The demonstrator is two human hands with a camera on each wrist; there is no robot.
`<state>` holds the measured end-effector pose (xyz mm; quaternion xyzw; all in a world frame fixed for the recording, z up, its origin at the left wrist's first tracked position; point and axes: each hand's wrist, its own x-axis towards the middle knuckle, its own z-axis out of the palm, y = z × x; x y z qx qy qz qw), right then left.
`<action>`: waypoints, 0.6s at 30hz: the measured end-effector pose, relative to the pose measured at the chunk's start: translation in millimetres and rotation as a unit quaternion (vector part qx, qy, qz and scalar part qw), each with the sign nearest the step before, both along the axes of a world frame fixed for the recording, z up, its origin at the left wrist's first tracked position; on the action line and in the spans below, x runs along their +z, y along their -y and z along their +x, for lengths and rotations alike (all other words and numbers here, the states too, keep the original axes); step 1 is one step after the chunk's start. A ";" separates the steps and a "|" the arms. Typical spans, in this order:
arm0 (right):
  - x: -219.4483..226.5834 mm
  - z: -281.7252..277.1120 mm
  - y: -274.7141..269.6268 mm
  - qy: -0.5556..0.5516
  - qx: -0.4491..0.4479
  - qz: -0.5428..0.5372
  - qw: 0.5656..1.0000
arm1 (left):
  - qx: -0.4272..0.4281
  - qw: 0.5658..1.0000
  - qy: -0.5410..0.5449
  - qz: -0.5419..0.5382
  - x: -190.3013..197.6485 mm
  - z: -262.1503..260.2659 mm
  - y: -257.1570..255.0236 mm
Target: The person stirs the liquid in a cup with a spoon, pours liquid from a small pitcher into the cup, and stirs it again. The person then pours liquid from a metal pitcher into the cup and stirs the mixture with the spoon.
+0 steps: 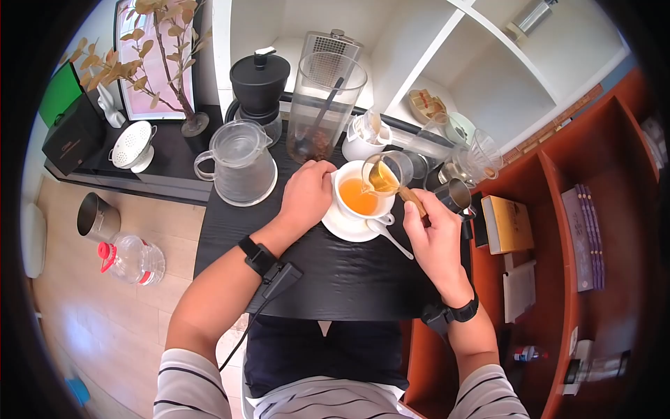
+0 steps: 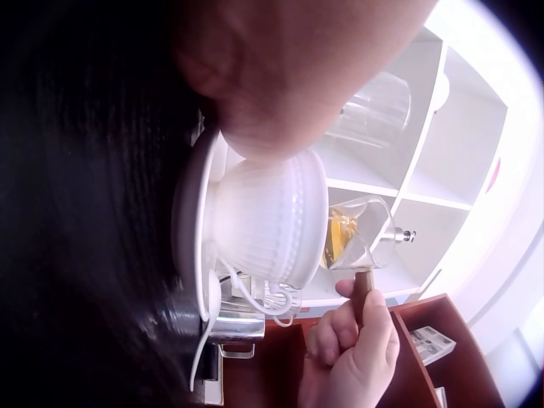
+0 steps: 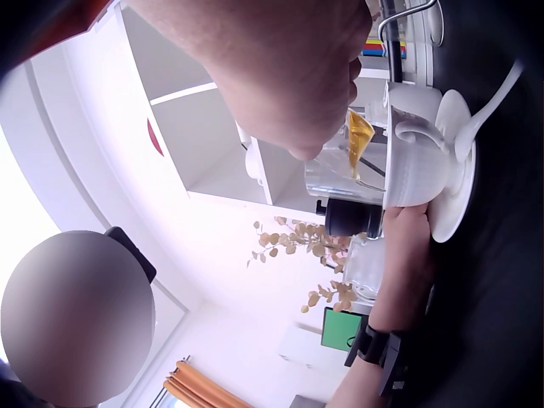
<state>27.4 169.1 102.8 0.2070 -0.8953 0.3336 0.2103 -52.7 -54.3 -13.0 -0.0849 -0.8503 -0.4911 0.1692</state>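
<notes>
A white cup (image 1: pixel 359 199) of amber liquid stands on a white saucer (image 1: pixel 342 228). My left hand (image 1: pixel 305 197) holds the cup at its far left side, the fingers curled in against it; their tips are hidden. In my right hand (image 1: pixel 434 236) I grip the wooden handle (image 1: pixel 413 202) of a small clear glass pitcher (image 1: pixel 398 167). Tilted over the cup, the pitcher has amber liquid (image 3: pixel 359 138) gathered toward its spout. A white spoon (image 1: pixel 396 242) leans on the saucer, its handle reaching past the edge onto the black table (image 1: pixel 328 279).
Behind my left hand stand a lidded glass jug (image 1: pixel 241 160), a black-topped grinder (image 1: pixel 259 84) and a tall clear cylinder (image 1: pixel 317 105). A white cup-like vessel (image 1: pixel 363 143) and a metal pitcher (image 1: pixel 453 195) stand beyond the cup. Reddish-brown shelves (image 1: pixel 544 209) border the right side.
</notes>
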 end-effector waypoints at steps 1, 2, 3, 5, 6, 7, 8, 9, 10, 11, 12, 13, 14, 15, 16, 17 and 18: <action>0.2 2.5 -3.1 0.000 -0.002 0.000 1.000 | 0.000 1.000 0.000 0.002 -0.4 -0.2 0.0; 0.7 5.1 -6.4 0.002 -0.006 0.010 1.000 | -0.002 1.000 0.000 0.002 -0.7 -0.4 0.2; 1.2 7.0 -9.5 0.003 -0.011 0.020 1.000 | -0.002 1.000 -0.002 0.003 -1.0 -0.6 0.4; -1.7 7.5 -16.4 -0.010 -0.007 0.017 1.000 | -0.003 1.000 -0.004 0.003 -0.9 -0.7 0.3; -3.3 7.5 -19.6 -0.024 -0.001 0.014 1.000 | -0.003 1.000 -0.002 0.003 -1.1 -0.8 0.3; -3.2 8.1 -22.5 -0.024 -0.002 0.014 1.000 | -0.003 1.000 0.001 0.003 -1.0 -0.7 0.3; -2.8 8.7 -25.6 -0.030 -0.009 0.018 0.999 | -0.003 1.000 0.001 0.003 -0.8 -0.9 0.1; -2.6 8.6 -27.9 -0.035 -0.015 0.022 0.999 | -0.004 1.000 0.002 0.003 -0.7 -0.9 0.6; -2.9 8.0 -29.9 -0.035 -0.015 0.022 0.999 | -0.005 1.000 0.003 0.003 -0.3 -0.8 1.0; -3.8 7.1 -31.8 -0.043 -0.020 0.024 0.999 | -0.005 1.000 0.003 0.003 -0.1 -0.6 1.0; -4.9 6.0 -33.7 -0.050 -0.024 0.027 0.998 | -0.006 1.000 0.007 0.005 -0.1 -0.4 0.9; -6.3 4.0 -35.8 -0.052 -0.024 0.029 0.998 | -0.006 1.000 0.009 0.008 0.0 -0.2 0.7; -6.9 2.1 -37.6 -0.051 -0.023 0.029 0.998 | -0.006 1.000 0.010 0.008 0.3 0.0 0.6; -7.1 0.1 -39.1 -0.063 -0.025 0.038 0.997 | -0.004 1.000 0.011 0.007 0.6 0.2 0.6; -7.2 -1.6 -39.7 -0.074 -0.027 0.048 0.996 | -0.003 1.000 0.012 0.006 0.7 0.2 0.5; -6.7 -3.0 -39.4 -0.074 -0.026 0.048 0.996 | -0.002 1.000 0.012 0.007 0.8 0.2 0.6; -6.0 -4.1 -38.9 -0.064 -0.034 0.044 0.996 | -0.002 1.000 0.012 0.005 0.9 0.2 0.7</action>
